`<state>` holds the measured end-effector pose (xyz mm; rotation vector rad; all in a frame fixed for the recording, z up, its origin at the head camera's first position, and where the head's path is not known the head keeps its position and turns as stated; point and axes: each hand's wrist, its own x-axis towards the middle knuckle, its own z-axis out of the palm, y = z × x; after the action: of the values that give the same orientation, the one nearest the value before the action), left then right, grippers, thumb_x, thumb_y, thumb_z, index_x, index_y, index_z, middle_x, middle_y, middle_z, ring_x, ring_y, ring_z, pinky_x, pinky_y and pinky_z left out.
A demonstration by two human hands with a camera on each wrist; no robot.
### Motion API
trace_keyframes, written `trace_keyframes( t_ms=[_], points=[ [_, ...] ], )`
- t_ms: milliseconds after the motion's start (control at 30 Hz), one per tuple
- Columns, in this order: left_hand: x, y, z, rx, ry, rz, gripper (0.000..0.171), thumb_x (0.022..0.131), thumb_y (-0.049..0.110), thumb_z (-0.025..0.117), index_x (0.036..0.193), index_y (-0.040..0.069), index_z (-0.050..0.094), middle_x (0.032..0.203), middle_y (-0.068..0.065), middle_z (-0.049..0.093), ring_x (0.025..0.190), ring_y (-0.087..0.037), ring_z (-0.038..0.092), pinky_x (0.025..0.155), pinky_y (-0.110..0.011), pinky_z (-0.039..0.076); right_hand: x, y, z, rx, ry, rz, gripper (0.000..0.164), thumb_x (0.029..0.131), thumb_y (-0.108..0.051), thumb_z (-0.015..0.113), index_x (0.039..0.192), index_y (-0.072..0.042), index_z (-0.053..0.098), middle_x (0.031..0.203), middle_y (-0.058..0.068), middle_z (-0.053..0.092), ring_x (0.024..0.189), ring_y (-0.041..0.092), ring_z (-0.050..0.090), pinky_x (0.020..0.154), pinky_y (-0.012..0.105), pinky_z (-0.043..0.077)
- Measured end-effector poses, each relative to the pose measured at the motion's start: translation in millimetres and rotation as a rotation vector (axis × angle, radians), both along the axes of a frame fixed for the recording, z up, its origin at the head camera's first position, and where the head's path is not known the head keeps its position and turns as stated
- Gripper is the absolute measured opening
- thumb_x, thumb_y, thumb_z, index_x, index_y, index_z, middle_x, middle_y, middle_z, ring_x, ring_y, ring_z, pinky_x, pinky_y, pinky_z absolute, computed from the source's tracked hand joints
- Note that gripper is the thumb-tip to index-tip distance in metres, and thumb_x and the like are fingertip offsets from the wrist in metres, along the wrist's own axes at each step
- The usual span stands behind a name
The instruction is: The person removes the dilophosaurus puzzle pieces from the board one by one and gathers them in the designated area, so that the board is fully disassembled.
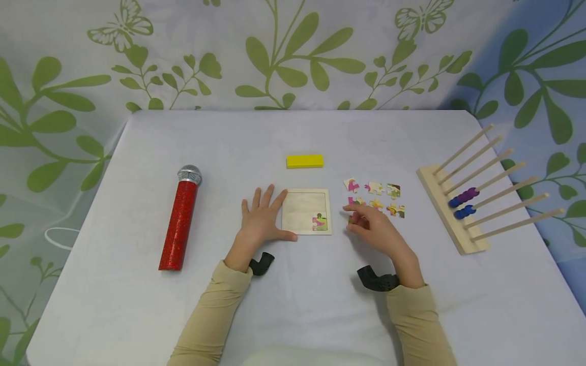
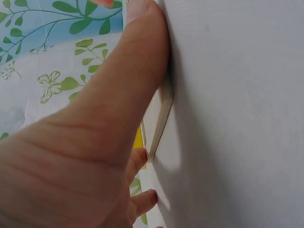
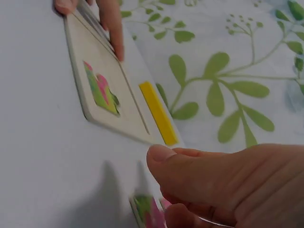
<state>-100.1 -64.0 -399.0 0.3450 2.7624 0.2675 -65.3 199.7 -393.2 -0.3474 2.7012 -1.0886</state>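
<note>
A square wooden puzzle tray lies mid-table with a colourful puzzle piece in its near right corner. My left hand spreads straight fingers at the tray's left side, the index finger at the far left corner and the thumb along the near edge. To the right lie several loose jigsaw pieces in rough rows. My right hand hovers at their left side, index finger extended, thumb apart from it, other fingers bent. In the right wrist view, a green and pink jigsaw piece lies below the fingers, partly hidden.
A yellow block lies behind the tray. On the left is a red microphone with a silver head. A wooden peg rack with blue and purple beads stands on the right, its tall pegs leaning outward. Patterned cloth hangs behind the table.
</note>
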Motion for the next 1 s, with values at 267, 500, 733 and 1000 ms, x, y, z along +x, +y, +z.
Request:
trace_keyframes(
  t_ms=[267, 500, 733, 1000],
  points=[
    [1.5, 0.2, 1.2, 0.002, 0.025, -0.012, 0.112, 0.05, 0.068, 0.065, 0.14, 0.024, 0.015, 0.145, -0.008, 0.005, 0.129, -0.035, 0.003, 0.095, -0.059, 0.009, -6.2, -46.3, -2.8, 0.139, -0.018, 0.062, 0.045, 0.076, -0.021, 0.067, 0.118, -0.011, 0.053, 0.086, 0.007, 0.046, 0.067, 0.017, 0.041, 0.054, 0.026, 0.036],
    [1.5, 1.4, 2.7, 0.0, 0.04, -0.017, 0.112, 0.049, 0.068, 0.065, 0.14, 0.025, 0.016, 0.144, -0.009, 0.006, 0.128, -0.035, 0.003, 0.095, -0.059, 0.01, -5.9, -51.6, -3.2, 0.136, 0.004, 0.058, 0.042, 0.072, -0.019, 0.071, 0.109, -0.012, 0.054, 0.086, 0.005, 0.044, 0.072, 0.017, 0.042, 0.058, 0.027, 0.038],
    [1.7, 1.0, 4.1, -0.004, 0.034, -0.014, 0.111, 0.05, 0.068, 0.065, 0.139, 0.026, 0.016, 0.144, -0.009, 0.006, 0.128, -0.035, 0.004, 0.094, -0.06, 0.01, -6.7, -50.9, -4.0, 0.023, 0.016, 0.088, 0.042, 0.071, -0.011, 0.071, 0.105, -0.008, 0.047, 0.089, 0.003, 0.048, 0.076, 0.016, 0.047, 0.066, 0.028, 0.043],
    [2.5, 0.1, 2.6, 0.011, 0.033, -0.011, 0.111, 0.05, 0.067, 0.066, 0.14, 0.025, 0.016, 0.144, -0.009, 0.006, 0.128, -0.035, 0.003, 0.095, -0.06, 0.01, -6.0, -20.6, -2.7, -0.112, -0.058, -0.019, 0.038, 0.074, -0.018, 0.07, 0.107, -0.008, 0.055, 0.084, 0.004, 0.053, 0.073, 0.017, 0.047, 0.062, 0.027, 0.042]
  ],
)
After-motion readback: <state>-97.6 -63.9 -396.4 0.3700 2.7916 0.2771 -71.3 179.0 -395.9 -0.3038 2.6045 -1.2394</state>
